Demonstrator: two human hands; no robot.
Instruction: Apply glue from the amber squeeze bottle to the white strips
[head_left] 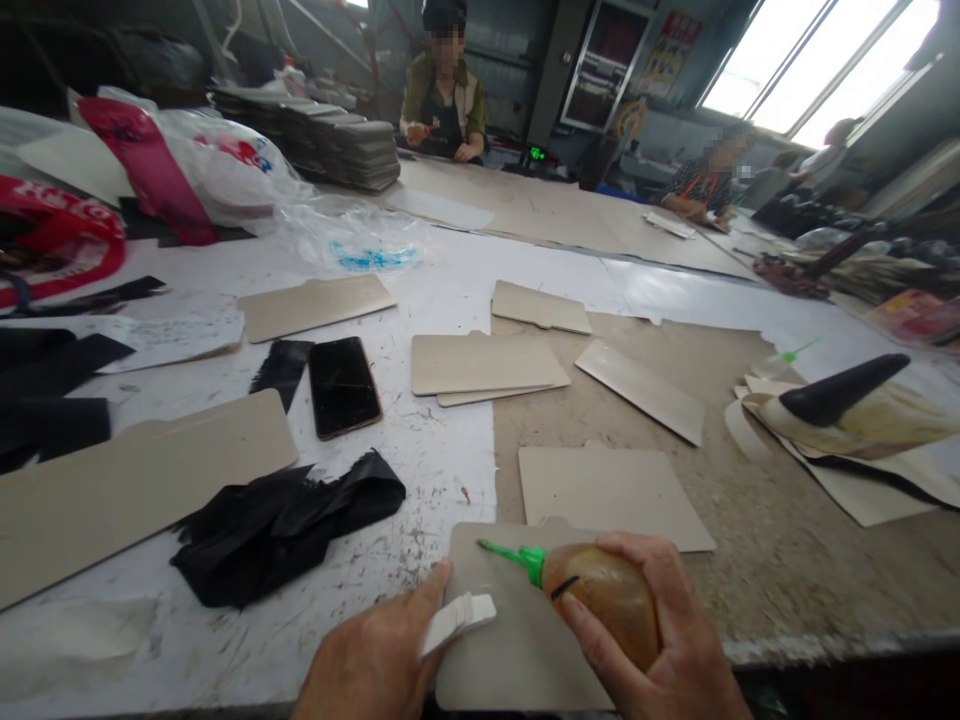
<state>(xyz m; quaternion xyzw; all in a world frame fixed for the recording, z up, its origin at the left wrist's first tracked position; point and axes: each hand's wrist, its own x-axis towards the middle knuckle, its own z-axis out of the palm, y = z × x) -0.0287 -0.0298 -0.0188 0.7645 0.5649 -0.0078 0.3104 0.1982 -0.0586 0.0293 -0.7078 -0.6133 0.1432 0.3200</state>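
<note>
My right hand (660, 640) is wrapped round a glue bottle (607, 595) with amber contents. Its green nozzle (514, 552) points left, with the tip over the upper left part of a beige board panel (517, 640). Along the panel's left edge lies my left hand (375, 650), index finger stretched toward the upper corner. A small bundle of white strips (461, 618) is held in that hand and juts out over the panel. Another beige panel (611, 490) lies just beyond, partly behind the first.
More beige panels (480, 362) are spread over the table. At left are a phone (343, 387), crumpled black fabric (292, 525) and plastic bags (217, 165). A black-handled tool (844, 390) rests at right. People (446, 100) work across the table beside stacked boards (322, 135).
</note>
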